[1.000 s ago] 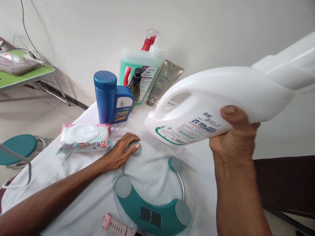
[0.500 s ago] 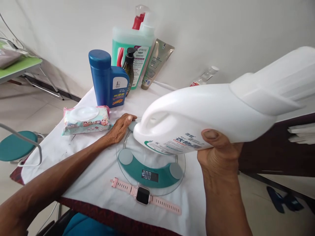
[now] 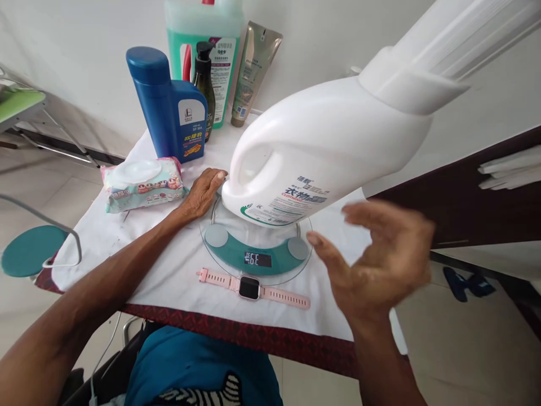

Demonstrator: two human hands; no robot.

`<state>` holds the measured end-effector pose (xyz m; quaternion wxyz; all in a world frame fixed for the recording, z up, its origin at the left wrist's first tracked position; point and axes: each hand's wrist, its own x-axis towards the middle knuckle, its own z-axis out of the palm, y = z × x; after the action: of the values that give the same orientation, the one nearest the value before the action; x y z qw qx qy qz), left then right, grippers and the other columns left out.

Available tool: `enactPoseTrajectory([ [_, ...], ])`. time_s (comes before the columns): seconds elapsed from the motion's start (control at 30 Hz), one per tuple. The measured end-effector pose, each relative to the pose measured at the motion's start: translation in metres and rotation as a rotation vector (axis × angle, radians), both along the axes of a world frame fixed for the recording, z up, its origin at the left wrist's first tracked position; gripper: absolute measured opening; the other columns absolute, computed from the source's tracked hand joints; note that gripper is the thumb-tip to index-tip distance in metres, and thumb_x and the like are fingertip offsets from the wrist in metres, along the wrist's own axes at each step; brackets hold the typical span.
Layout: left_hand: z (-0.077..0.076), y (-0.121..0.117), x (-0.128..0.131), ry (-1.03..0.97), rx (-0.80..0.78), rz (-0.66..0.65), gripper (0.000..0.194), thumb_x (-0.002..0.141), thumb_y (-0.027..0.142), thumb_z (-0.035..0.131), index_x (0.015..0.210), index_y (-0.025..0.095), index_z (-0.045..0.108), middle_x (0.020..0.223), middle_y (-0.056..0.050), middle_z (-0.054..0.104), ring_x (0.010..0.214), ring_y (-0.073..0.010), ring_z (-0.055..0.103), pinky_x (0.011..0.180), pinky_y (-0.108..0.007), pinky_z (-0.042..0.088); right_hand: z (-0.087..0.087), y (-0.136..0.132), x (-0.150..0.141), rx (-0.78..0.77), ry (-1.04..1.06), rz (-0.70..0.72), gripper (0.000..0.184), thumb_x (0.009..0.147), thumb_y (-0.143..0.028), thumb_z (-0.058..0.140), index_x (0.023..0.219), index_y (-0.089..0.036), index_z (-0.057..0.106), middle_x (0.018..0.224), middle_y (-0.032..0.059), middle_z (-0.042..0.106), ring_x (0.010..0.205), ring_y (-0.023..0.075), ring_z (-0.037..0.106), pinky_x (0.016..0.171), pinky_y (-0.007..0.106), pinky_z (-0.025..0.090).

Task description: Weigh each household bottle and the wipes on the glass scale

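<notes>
A big white laundry detergent bottle (image 3: 329,135) with a tall cap rests on the round glass scale (image 3: 253,259), its printed label facing me. It appears leaning to the right, though the wide view may skew this. My right hand (image 3: 380,256) is off the bottle, just right of it, with thumb and fingers apart and nothing held; it is blurred. My left hand (image 3: 205,194) lies at the scale's left rim, beside the bottle's base, fingers stretched out. Digits glow on the scale's display (image 3: 257,259), hard to read exactly. A pink smartwatch (image 3: 250,287) lies flat in front of the scale.
Left of the scale lies a pack of wipes (image 3: 143,183). Behind it stand a blue bottle (image 3: 158,113), a dark pump bottle (image 3: 204,84), a green liquid jug (image 3: 222,62) and a tube (image 3: 253,73) near the wall. A teal stool (image 3: 34,251) stands left.
My right hand has let go of the detergent bottle and opened to its right. The bottle is now on the scale, more upright, and the display no longer reads zero. The view has shifted.
</notes>
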<state>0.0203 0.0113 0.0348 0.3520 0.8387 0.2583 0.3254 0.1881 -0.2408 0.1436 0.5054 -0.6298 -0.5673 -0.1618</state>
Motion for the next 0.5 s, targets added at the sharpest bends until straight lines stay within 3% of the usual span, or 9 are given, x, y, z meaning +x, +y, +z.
enactPoseTrajectory([
  [0.1,-0.005,0.003,0.001,-0.018,-0.003,0.010,0.047,0.114,0.048,0.028,0.111,0.022,0.067,0.118,-0.014,0.074,0.118,-0.0285,0.066,0.110,-0.047,0.053,-0.013,-0.047,-0.032,-0.191,-0.313,0.158,0.028,0.086,-0.009,0.087,0.106,-0.019,0.071,0.087,0.0023,0.074,0.080,0.0184,0.072,0.073,0.033,0.062],
  [0.17,-0.007,0.004,0.001,-0.034,-0.027,0.023,0.040,0.112,0.044,0.035,0.113,0.022,0.068,0.120,-0.014,0.074,0.119,-0.0291,0.067,0.111,-0.047,0.053,-0.024,-0.072,-0.048,-0.300,-0.396,0.273,0.020,0.089,-0.004,0.082,0.100,-0.015,0.071,0.083,0.0032,0.075,0.077,0.0176,0.072,0.075,0.033,0.063],
  [0.23,-0.008,0.005,0.002,-0.047,-0.056,0.045,0.035,0.109,0.042,0.041,0.113,0.023,0.070,0.122,-0.013,0.075,0.120,-0.0298,0.067,0.112,-0.048,0.052,-0.037,-0.088,-0.056,-0.401,-0.497,0.303,0.016,0.092,0.001,0.075,0.103,-0.010,0.074,0.084,0.0053,0.077,0.077,0.0183,0.073,0.075,0.033,0.064],
  [0.37,-0.006,0.003,0.004,-0.057,-0.085,0.083,0.030,0.106,0.039,0.047,0.111,0.025,0.073,0.119,-0.010,0.076,0.120,-0.0305,0.067,0.113,-0.049,0.052,-0.052,-0.097,-0.059,-0.498,-0.728,0.309,0.026,0.096,0.008,0.059,0.110,-0.005,0.077,0.088,0.0096,0.077,0.082,0.0208,0.073,0.068,0.033,0.062],
  [0.5,-0.002,0.000,0.004,-0.038,-0.106,0.108,0.025,0.103,0.033,0.051,0.110,0.024,0.074,0.120,-0.010,0.077,0.119,-0.0306,0.068,0.112,-0.049,0.053,-0.056,-0.089,-0.065,-0.524,-0.791,0.354,0.027,0.098,0.005,0.054,0.095,-0.009,0.077,0.088,0.0107,0.075,0.078,0.0199,0.068,0.062,0.032,0.056],
])
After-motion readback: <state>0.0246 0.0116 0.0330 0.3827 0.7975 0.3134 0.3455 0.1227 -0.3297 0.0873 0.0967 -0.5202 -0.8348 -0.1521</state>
